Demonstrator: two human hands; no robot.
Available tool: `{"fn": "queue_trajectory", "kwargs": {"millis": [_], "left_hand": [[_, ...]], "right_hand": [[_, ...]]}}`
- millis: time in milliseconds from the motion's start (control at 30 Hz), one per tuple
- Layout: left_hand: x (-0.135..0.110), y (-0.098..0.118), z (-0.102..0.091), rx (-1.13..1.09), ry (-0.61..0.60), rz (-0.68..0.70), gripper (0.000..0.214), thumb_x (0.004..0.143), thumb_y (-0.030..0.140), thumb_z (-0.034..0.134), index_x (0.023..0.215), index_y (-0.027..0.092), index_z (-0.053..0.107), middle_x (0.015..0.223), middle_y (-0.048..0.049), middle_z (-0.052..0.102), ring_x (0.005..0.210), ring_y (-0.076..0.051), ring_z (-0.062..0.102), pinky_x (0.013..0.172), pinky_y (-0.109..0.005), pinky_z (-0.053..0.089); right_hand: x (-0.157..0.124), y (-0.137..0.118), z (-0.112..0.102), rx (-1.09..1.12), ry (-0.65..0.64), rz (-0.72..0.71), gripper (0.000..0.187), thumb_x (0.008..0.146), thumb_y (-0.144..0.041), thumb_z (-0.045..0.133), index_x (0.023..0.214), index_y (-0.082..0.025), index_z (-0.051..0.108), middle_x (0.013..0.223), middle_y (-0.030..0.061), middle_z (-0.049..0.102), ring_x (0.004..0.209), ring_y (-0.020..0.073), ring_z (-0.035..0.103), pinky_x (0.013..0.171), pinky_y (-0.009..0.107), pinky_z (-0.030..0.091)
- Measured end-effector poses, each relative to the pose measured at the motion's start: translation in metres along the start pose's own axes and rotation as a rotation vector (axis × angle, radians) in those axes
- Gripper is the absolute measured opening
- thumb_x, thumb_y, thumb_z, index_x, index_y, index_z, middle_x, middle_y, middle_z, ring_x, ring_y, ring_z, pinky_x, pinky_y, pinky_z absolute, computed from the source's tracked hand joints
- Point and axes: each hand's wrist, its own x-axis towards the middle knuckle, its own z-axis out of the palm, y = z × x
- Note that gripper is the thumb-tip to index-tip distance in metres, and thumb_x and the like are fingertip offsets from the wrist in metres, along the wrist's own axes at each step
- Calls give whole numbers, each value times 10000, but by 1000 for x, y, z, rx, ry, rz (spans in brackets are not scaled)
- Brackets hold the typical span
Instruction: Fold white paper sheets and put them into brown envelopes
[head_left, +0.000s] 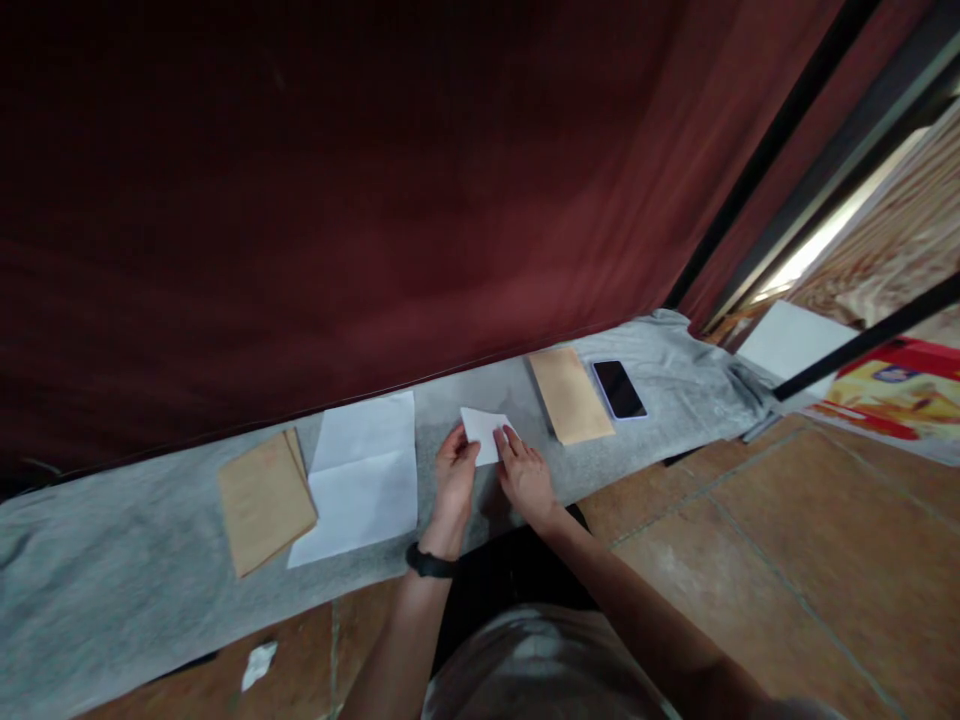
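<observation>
Here's the small white paper, up between both hands over the grey-covered worktop: light, bendable, easily creased, I'd judge, so best taken lightly by its edges. The left hand's grip pinches its left side; the right hand's fingers rest on the other, though whether they're pinching I can't tell. Beyond, a creased white sheet and a tan envelope flank it.

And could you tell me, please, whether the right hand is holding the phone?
No, the right hand is touching the small white paper, while the phone lies apart on the grey cloth.
</observation>
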Motion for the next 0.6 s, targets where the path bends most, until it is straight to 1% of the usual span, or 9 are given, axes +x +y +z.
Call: {"fn": "queue_trajectory", "kwargs": {"millis": [33, 100, 167, 233, 333, 400, 500, 533, 600], "left_hand": [[-2, 9, 3, -18, -18, -2, 387, 802, 346, 710, 1152, 183, 684, 1149, -86, 719, 1055, -211, 668, 890, -316, 515], [-5, 20, 5, -40, 27, -32, 416, 875, 444, 654, 1215, 206, 657, 1268, -100, 671, 1155, -214, 632, 886, -308, 512], [-7, 20, 3, -30, 128, -115, 449, 886, 408, 668, 1286, 216, 603, 1281, -100, 661, 1163, -205, 630, 874, -303, 515], [-9, 9, -2, -29, 177, -223, 544, 845, 315, 724, 1347, 214, 541, 1178, -93, 702, 1058, -201, 674, 835, -307, 530], [-10, -15, -11, -46, 100, -293, 632, 800, 215, 735, 1386, 206, 498, 1026, -69, 733, 892, -192, 706, 769, -301, 548], [-7, -27, -18, 37, 87, -243, 704, 795, 168, 699, 1447, 201, 436, 951, -42, 729, 824, -176, 703, 755, -290, 549], [1, -34, -31, 363, 75, -108, 816, 804, 130, 636, 1545, 176, 295, 807, 4, 691, 722, -169, 680, 746, -302, 548], [5, -34, -36, 488, 50, -61, 817, 809, 126, 620, 1553, 171, 286, 785, 8, 682, 708, -176, 676, 750, -314, 549], [10, -33, -43, 698, -1, 32, 772, 812, 113, 593, 1537, 170, 333, 828, -17, 695, 753, -199, 687, 789, -342, 554]], "right_hand": [[6, -3, -3, 164, 15, 61, 455, 982, -276, 438, 1424, -207, 521, 1499, 125, 514, 1247, 292, 593, 1043, 442, 476], [17, -9, -8, 521, 38, 214, 378, 1003, -359, 395, 1280, -221, 611, 1355, 110, 635, 1171, 267, 642, 960, 402, 533], [23, -13, -8, 807, 31, 341, 393, 1010, -447, 348, 1164, -224, 633, 1164, 100, 721, 1059, 251, 692, 868, 385, 575], [21, -14, -5, 1043, 6, 419, 388, 1003, -479, 343, 1131, -236, 617, 1062, 94, 744, 986, 246, 716, 809, 388, 592], [11, -10, 2, 1362, -19, 556, 276, 953, -457, 473, 1091, -261, 610, 1067, 87, 750, 1001, 248, 717, 840, 405, 590], [0, -3, 5, 1418, -85, 658, 212, 910, -422, 551, 1017, -255, 624, 1042, 81, 758, 969, 242, 724, 863, 413, 585], [-16, 13, 1, 1326, -310, 727, 246, 871, -427, 603, 937, -198, 665, 948, 102, 769, 832, 245, 736, 825, 439, 590], [-20, 18, -2, 1245, -384, 700, 296, 878, -455, 592, 945, -182, 683, 940, 111, 769, 807, 246, 736, 810, 443, 591], [-25, 27, -10, 1008, -406, 554, 387, 919, -505, 527, 1006, -175, 711, 987, 125, 767, 851, 252, 736, 827, 445, 587]]}}
